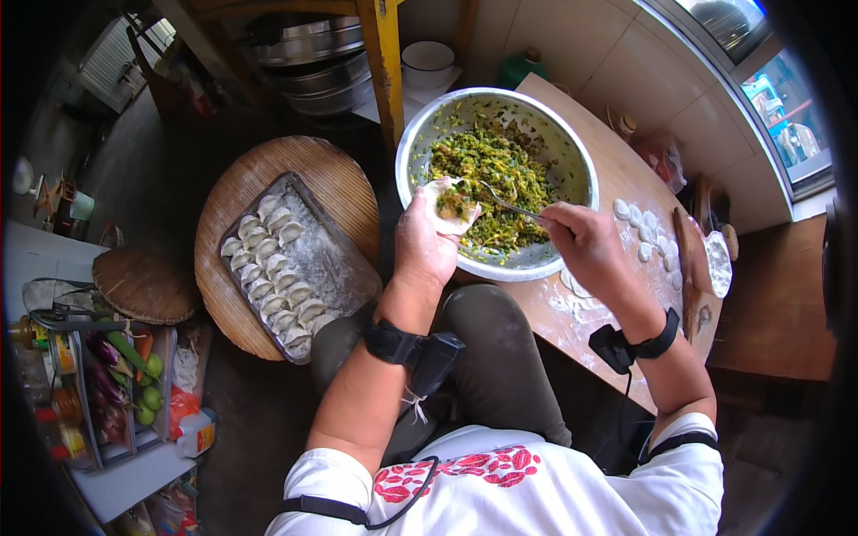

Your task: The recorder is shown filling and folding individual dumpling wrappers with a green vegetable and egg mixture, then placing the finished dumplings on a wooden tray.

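Observation:
On my left hand (429, 238) lies an open, round dough wrapper (450, 224) with a mound of green and yellow filling (456, 203) at its middle. My right hand (586, 244) grips the handle of a metal spoon (513, 206), whose head is over the bowl beside the wrapper. Beneath both is a large steel bowl (496, 273) of chopped vegetable filling (499, 161). To the left, a floured metal tray (342, 258) holds rows of folded dumplings (275, 264).
The tray rests on a round wooden board (322, 161). Small dough pieces (647, 228), loose flour and a rolling pin (685, 268) lie on the wooden worktop (610, 171) at right. A yellow wooden post (382, 74) stands behind the bowl. Vegetables (144, 388) fill a rack at lower left.

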Demonstrator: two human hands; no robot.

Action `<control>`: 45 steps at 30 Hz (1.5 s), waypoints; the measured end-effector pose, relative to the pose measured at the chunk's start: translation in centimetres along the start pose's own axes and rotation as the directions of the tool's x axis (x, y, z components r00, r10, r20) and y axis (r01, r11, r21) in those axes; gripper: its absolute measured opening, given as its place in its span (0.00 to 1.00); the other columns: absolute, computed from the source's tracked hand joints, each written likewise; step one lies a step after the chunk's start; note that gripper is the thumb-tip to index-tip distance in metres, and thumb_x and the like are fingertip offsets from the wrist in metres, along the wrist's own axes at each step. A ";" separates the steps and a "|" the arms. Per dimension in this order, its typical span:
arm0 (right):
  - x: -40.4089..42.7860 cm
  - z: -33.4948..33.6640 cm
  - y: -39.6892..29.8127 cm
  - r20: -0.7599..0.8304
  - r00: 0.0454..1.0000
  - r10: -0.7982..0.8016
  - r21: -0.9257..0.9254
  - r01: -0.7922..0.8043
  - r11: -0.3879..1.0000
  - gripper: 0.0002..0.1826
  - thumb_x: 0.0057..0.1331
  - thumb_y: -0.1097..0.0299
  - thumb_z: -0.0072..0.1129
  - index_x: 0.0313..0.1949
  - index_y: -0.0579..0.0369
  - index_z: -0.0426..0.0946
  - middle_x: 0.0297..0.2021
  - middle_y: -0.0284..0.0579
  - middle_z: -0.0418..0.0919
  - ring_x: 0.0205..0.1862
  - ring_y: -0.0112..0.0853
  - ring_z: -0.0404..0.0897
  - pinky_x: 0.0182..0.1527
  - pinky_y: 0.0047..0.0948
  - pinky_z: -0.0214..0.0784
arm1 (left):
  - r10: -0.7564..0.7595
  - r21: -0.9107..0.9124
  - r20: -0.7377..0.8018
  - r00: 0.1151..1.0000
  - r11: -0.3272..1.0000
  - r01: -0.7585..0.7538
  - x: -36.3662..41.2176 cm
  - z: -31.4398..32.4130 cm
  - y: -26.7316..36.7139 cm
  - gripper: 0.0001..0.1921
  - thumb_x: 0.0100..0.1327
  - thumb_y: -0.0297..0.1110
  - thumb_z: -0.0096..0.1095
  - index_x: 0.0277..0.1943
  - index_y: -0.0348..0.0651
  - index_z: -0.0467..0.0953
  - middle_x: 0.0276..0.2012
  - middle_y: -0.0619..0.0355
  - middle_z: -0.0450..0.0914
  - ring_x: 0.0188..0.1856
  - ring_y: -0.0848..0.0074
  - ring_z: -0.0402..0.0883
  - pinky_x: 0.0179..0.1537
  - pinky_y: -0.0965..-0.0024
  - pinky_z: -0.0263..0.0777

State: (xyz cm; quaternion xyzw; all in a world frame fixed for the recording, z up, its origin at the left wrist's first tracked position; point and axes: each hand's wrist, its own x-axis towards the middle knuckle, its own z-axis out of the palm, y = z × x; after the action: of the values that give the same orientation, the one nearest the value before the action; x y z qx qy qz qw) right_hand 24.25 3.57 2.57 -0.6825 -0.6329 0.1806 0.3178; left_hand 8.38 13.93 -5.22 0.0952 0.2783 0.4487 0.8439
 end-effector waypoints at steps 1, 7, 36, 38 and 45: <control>-0.2 0.2 -0.4 -0.084 0.989 -0.121 -0.173 0.105 0.979 0.04 0.58 0.76 0.52 0.33 0.62 0.74 0.22 0.45 0.76 0.28 0.37 0.77 0.30 0.30 0.69 | 0.014 0.007 0.008 1.000 1.000 -0.014 -0.1 0.0 0.0 0.18 0.69 0.39 0.34 0.51 0.37 0.67 0.48 0.50 0.70 0.50 0.64 0.72 0.49 0.54 0.69; -1.9 2.4 -0.6 -0.045 0.948 -0.314 -0.581 0.231 0.780 0.18 0.53 0.73 0.55 0.46 0.49 0.73 0.22 0.39 0.66 0.24 0.33 0.72 0.24 0.31 0.65 | -0.017 -0.071 0.019 1.000 0.997 0.019 -0.1 0.2 -0.1 0.18 0.69 0.39 0.34 0.51 0.35 0.65 0.47 0.48 0.70 0.49 0.61 0.72 0.49 0.56 0.69; -2.6 1.5 3.7 0.248 0.903 -0.350 -0.661 0.422 0.620 0.31 0.53 0.72 0.47 0.60 0.44 0.63 0.25 0.38 0.59 0.29 0.30 0.65 0.31 0.28 0.63 | -0.110 -0.108 0.037 0.993 0.988 0.113 -1.3 1.4 1.0 0.19 0.69 0.34 0.28 0.55 0.28 0.60 0.52 0.38 0.68 0.55 0.55 0.69 0.58 0.58 0.62; -2.7 1.3 3.9 0.247 0.900 -0.360 -0.663 0.428 0.615 0.31 0.53 0.72 0.47 0.59 0.44 0.64 0.25 0.38 0.59 0.29 0.30 0.65 0.30 0.28 0.62 | -0.117 -0.119 0.042 0.992 0.986 0.121 -1.3 1.4 1.0 0.19 0.69 0.34 0.27 0.55 0.28 0.60 0.52 0.39 0.68 0.55 0.56 0.69 0.58 0.58 0.62; -3.5 -0.2 3.9 0.140 0.863 -0.485 -0.611 0.460 0.644 0.28 0.49 0.75 0.51 0.54 0.49 0.71 0.21 0.38 0.58 0.23 0.31 0.65 0.25 0.28 0.60 | -0.101 -0.146 0.086 0.991 0.983 0.113 -1.0 0.6 0.9 0.18 0.68 0.33 0.32 0.53 0.29 0.63 0.49 0.42 0.71 0.52 0.60 0.72 0.55 0.60 0.66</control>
State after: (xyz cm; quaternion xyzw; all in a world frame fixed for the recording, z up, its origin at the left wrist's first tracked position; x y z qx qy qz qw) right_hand 26.83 0.16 -0.47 -0.5625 -0.8056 -0.1414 0.1204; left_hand 7.63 13.73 -3.93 0.0335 0.2152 0.4184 0.8817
